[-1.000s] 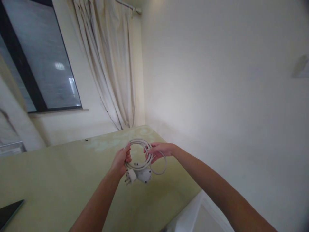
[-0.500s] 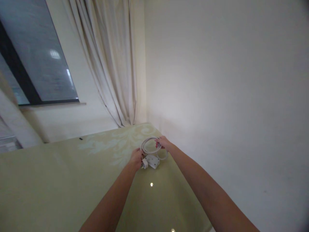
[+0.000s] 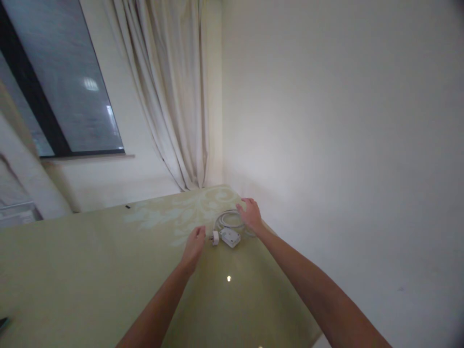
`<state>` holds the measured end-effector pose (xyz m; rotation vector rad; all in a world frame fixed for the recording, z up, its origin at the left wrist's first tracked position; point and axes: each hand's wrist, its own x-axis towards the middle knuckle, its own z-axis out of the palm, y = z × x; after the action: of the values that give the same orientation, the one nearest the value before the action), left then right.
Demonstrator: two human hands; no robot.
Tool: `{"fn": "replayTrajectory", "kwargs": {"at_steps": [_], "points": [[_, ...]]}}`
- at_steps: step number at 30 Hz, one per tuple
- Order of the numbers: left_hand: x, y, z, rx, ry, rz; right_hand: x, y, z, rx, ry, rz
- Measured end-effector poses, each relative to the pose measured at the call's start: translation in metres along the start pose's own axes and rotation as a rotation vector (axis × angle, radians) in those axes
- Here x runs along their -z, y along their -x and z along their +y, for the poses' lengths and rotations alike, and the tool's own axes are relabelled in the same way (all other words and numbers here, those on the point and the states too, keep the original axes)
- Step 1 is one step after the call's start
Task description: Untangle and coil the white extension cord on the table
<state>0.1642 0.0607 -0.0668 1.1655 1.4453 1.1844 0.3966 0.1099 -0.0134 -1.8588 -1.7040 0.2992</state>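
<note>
A white extension socket (image 3: 230,237) lies on the pale green tabletop (image 3: 108,270), its white cable (image 3: 222,220) coiled in loops just behind it. The cable's white plug (image 3: 215,238) rests to the left of the socket. My left hand (image 3: 195,243) is just left of the plug, apart from it, with nothing in it and its fingers loosely extended. Beside the coil's right side is my right hand (image 3: 251,213), fingers spread and holding nothing. Whether its fingertips still touch the cable I cannot tell.
A plain wall (image 3: 344,145) runs along the table's right side. Cream curtains (image 3: 181,106) hang behind the far edge, beside a dark-framed window (image 3: 65,87). One small black object (image 3: 127,207) lies near the far edge, and a dark object (image 3: 3,323) shows at the left border.
Both hands have let go of the cable and plug. The coil now lies on the table behind the socket. My left hand has drawn back left, and my right hand has opened.
</note>
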Motion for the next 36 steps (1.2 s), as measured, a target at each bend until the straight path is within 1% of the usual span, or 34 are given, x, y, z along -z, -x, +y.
{"fn": "replayTrajectory", "kwargs": {"at_steps": [2, 3, 5, 7, 9, 10, 12, 14, 15, 19, 24, 29, 36], "points": [[0.021, 0.023, -0.006, -0.027, 0.013, -0.009, -0.002, 0.03, -0.017, 0.14, -0.025, 0.045], [0.033, 0.036, -0.01, -0.045, 0.018, -0.022, -0.008, 0.05, -0.026, 0.233, -0.042, 0.045], [0.056, 0.063, -0.021, -0.076, 0.003, -0.05, -0.028, 0.093, -0.044, 0.599, -0.105, 0.017], [0.078, 0.089, -0.032, -0.172, -0.144, -0.077, -0.055, 0.133, -0.06, 0.882, -0.075, -0.108], [0.095, 0.108, -0.041, -0.272, -0.28, -0.053, -0.079, 0.163, -0.072, 1.032, 0.002, -0.179], [0.101, 0.115, -0.044, -0.304, -0.323, -0.027, -0.087, 0.173, -0.076, 1.06, 0.019, -0.2], [0.109, 0.122, -0.046, -0.334, -0.361, 0.035, -0.096, 0.182, -0.079, 1.063, 0.023, -0.221], [0.111, 0.122, -0.044, -0.359, -0.422, 0.072, -0.095, 0.182, -0.077, 1.043, 0.009, -0.243], [0.111, 0.12, -0.043, -0.382, -0.482, 0.066, -0.092, 0.18, -0.075, 1.034, 0.005, -0.252], [0.107, 0.117, -0.04, -0.457, -0.715, -0.045, -0.082, 0.175, -0.07, 0.999, 0.012, -0.261], [0.102, 0.126, -0.041, -0.51, -0.853, -0.135, -0.086, 0.174, -0.07, 1.031, 0.062, -0.307], [0.101, 0.131, -0.039, -0.522, -0.996, -0.185, -0.087, 0.172, -0.07, 1.013, 0.025, -0.333], [0.101, 0.133, -0.033, -0.473, -1.131, -0.206, -0.081, 0.172, -0.072, 0.997, 0.017, -0.342]]}}
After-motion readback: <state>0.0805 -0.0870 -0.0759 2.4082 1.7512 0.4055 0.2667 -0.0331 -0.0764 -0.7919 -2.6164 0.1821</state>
